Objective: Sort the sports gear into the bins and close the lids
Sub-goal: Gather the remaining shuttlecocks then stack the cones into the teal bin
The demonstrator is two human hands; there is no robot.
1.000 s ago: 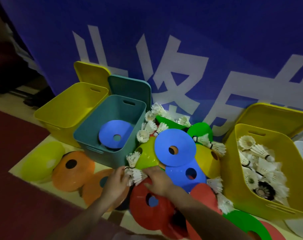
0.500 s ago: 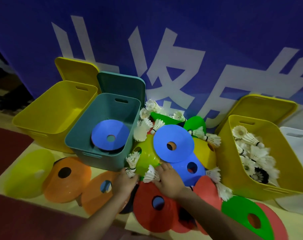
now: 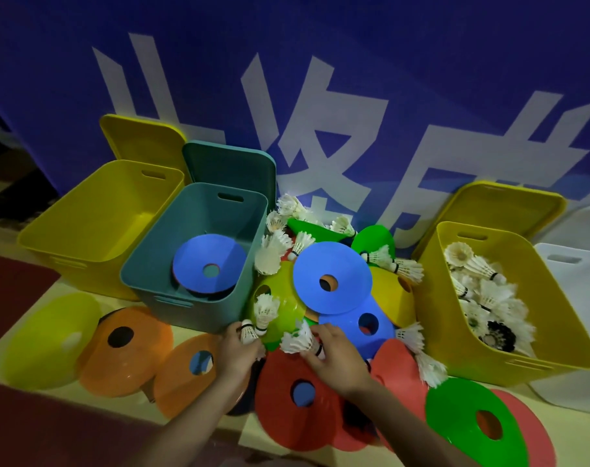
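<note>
Left hand [image 3: 234, 352] fingers curled round a white shuttlecock [image 3: 249, 330] just in front of the teal bin [image 3: 172, 271], right hand [image 3: 334, 357] pinching another shuttlecock [image 3: 298, 340] right of it, over a red disc cone [image 3: 287, 399], yellow shuttlecock bin [image 3: 455, 332] far right of the teal bin.

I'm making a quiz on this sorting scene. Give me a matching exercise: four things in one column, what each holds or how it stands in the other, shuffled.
Things:
1. teal bin
2. right yellow bin
3. left yellow bin
4. teal lid

States:
A. holds nothing
B. stands upright behind its bin
C. holds shuttlecocks
D. holds a blue disc cone

Pairs: 1-D, 2-C, 3-A, 4-B
</note>
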